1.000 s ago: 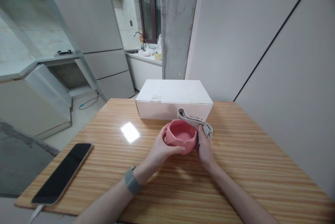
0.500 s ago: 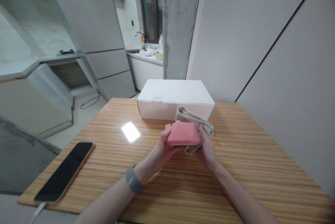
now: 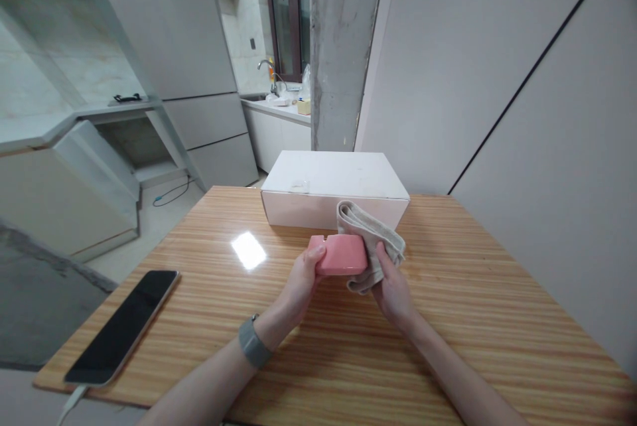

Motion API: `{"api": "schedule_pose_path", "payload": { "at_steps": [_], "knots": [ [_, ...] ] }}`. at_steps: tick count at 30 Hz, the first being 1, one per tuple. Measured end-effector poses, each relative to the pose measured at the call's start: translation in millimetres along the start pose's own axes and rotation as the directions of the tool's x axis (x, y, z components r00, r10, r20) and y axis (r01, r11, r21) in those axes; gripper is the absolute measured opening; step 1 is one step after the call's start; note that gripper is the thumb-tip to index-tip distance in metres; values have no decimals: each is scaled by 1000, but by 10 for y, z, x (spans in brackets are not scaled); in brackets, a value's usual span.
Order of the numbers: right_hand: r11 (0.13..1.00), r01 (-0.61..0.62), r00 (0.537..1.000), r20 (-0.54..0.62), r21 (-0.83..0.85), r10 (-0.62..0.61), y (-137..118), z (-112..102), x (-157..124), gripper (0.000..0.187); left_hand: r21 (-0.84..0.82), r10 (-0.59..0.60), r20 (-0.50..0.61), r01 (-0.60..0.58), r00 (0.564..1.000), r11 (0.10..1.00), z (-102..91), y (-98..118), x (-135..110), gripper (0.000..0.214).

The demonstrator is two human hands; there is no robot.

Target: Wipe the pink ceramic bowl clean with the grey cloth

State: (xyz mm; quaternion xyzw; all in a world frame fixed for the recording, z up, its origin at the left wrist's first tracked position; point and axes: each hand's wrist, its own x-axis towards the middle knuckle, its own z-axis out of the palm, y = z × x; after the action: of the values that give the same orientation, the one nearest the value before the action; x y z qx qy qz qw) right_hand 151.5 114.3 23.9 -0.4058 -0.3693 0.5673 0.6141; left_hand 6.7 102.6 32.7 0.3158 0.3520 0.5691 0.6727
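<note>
My left hand [image 3: 302, 280] is closed around the left end of a small pink dish with a notched rim [image 3: 344, 255], thumb on the side facing me. The dish is tilted on edge above the table, and its inside is hidden from me. In my right hand [image 3: 394, 290] is a folded beige-grey cloth [image 3: 371, 233], gripped with the thumb on top and the other fingers hidden beneath. Part of the cloth lies behind and against the right end of the dish.
A white box [image 3: 333, 177] stands behind my hands on the wood-grain table [image 3: 478, 306]. At the left edge lies a phone [image 3: 124, 326] with a white charging cable [image 3: 73, 405] plugged in. A plain wall [image 3: 497, 48] borders the table's right side.
The pink dish has turned and shifted slightly left in my left hand. More of the cloth shows beside it, and my right thumb has moved off the dish's end.
</note>
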Motion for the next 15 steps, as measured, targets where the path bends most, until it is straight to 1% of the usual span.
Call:
{"api": "schedule_pose_path", "payload": {
  "at_steps": [2,3,4,7,9,12,15],
  "knots": [
    [996,-89,996,10,27,89,17,-19,13,45,18,-16,10,16,1000,1000,-15,9,8,42],
    [992,-113,994,6,49,113,19,-31,26,45,10,-37,16,37,999,999,-25,11,15,43],
    [991,-114,993,-9,74,114,16,-44,43,45,-5,-64,25,64,998,998,-39,10,23,45],
    [990,-61,996,-54,129,69,-18,-74,91,40,-35,-146,93,150,985,988,-94,-13,51,50],
    [992,-60,997,-36,115,65,-54,-71,106,39,-10,-172,133,175,976,984,-122,-31,60,50],
    [993,-78,996,39,91,75,-103,-26,93,43,9,-128,143,128,981,992,-106,-31,40,50],
    [992,-83,994,82,97,75,-126,14,60,46,-33,-49,165,55,985,998,-37,-4,-6,51]
  ]
}}
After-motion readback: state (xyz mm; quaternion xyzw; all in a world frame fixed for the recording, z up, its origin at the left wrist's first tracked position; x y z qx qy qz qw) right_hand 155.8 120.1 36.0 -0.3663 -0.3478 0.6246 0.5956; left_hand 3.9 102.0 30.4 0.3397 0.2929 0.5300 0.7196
